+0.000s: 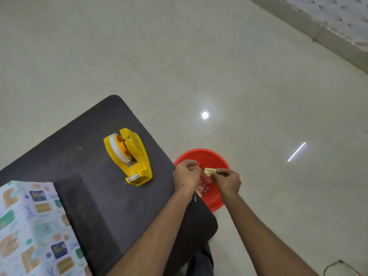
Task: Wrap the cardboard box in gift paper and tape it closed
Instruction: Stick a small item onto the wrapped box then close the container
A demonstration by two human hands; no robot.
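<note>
Pinching one end of a pale strip [209,171] between thumb and fingertips, the right hand [227,179] hovers over a red bowl [216,204] that sits on the floor [258,96] beside the table [89,196]. The left hand [186,173] is close alongside with its fingers curled toward the strip's other end; whether it grips the strip cannot be told. Small scraps lie in the bowl beneath both hands. The strip is probably tape or its backing: feather-light, limp and likely to curl onto itself, so best held by its ends.

Left of the hands, on the table, stands a yellow tape dispenser [129,156]. Well apart from both hands, at the table's near left corner, sits the box [29,226], covered in patterned gift paper and partly cut off by the frame edge. It should be light and stiff under thin paper that creases and tears easily, so flat palms on its broad faces suit it better than fingertips at loose flaps.
</note>
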